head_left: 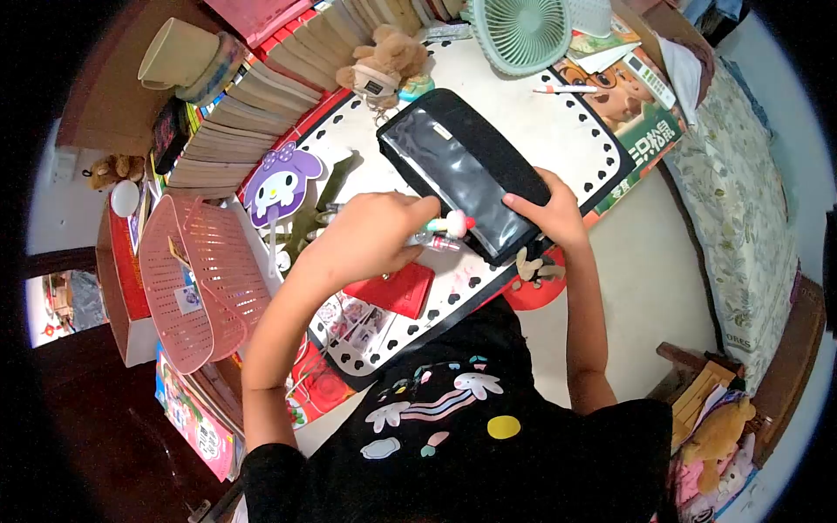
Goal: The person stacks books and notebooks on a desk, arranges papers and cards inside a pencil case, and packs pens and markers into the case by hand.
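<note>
My left hand (pixel 370 228) is closed round several pens (pixel 436 234), one with a pink and white topper, above the desk mat. My right hand (pixel 555 212) grips the lower right end of a black pencil case (pixel 462 170) with a clear front panel, thumb on top. The pens reach over the case's lower left edge. A small plush charm (pixel 528 265) hangs at the case's lower end. Below my left hand lies a red pouch (pixel 401 292). Other pens lie partly hidden behind my left hand, by a dark green item (pixel 336 183).
A pink basket (pixel 205 288) stands left, near a purple cartoon figure (pixel 281 185). Behind are a row of books (pixel 253 109), a plush bear (pixel 388 61) and a green fan (pixel 523 30). A pen (pixel 565 89) and a remote (pixel 649 80) lie at the back right.
</note>
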Action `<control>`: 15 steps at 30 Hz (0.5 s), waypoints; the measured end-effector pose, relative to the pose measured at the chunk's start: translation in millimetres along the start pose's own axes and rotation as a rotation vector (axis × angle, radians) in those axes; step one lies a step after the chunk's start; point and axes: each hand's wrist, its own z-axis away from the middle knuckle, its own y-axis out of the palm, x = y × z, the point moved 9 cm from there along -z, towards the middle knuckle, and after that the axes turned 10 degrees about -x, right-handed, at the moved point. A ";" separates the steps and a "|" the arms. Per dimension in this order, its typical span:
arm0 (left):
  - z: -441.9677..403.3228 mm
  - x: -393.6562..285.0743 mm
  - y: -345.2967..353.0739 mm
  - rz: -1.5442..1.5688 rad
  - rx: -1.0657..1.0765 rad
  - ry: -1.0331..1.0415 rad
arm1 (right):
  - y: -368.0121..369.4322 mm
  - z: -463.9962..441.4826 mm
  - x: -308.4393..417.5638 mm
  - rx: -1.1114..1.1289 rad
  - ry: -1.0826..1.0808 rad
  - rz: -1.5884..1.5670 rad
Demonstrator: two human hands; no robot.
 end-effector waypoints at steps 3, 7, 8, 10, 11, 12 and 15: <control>-4.4 5.1 -7.3 0.018 -0.104 -0.043 | 3.7 4.1 25.6 0.096 -0.049 0.117; -1.3 10.9 -23.7 0.156 -0.200 -0.158 | -0.8 40.5 106.4 -0.168 -0.678 0.078; -1.9 5.4 -36.0 0.211 -0.294 -0.145 | 8.6 51.2 119.1 -0.093 -0.721 0.121; 0.2 -0.2 -55.9 0.306 -0.425 -0.146 | 27.9 70.8 131.2 0.044 -0.763 0.123; 2.5 5.3 -55.7 0.366 -0.356 -0.274 | 35.3 78.3 133.4 0.105 -0.762 0.083; 2.3 7.4 -58.4 0.357 -0.357 -0.316 | 40.6 88.8 142.0 0.192 -0.822 0.082; -6.1 14.3 -56.9 0.588 -0.437 -0.273 | 63.9 116.5 148.8 0.333 -0.950 0.128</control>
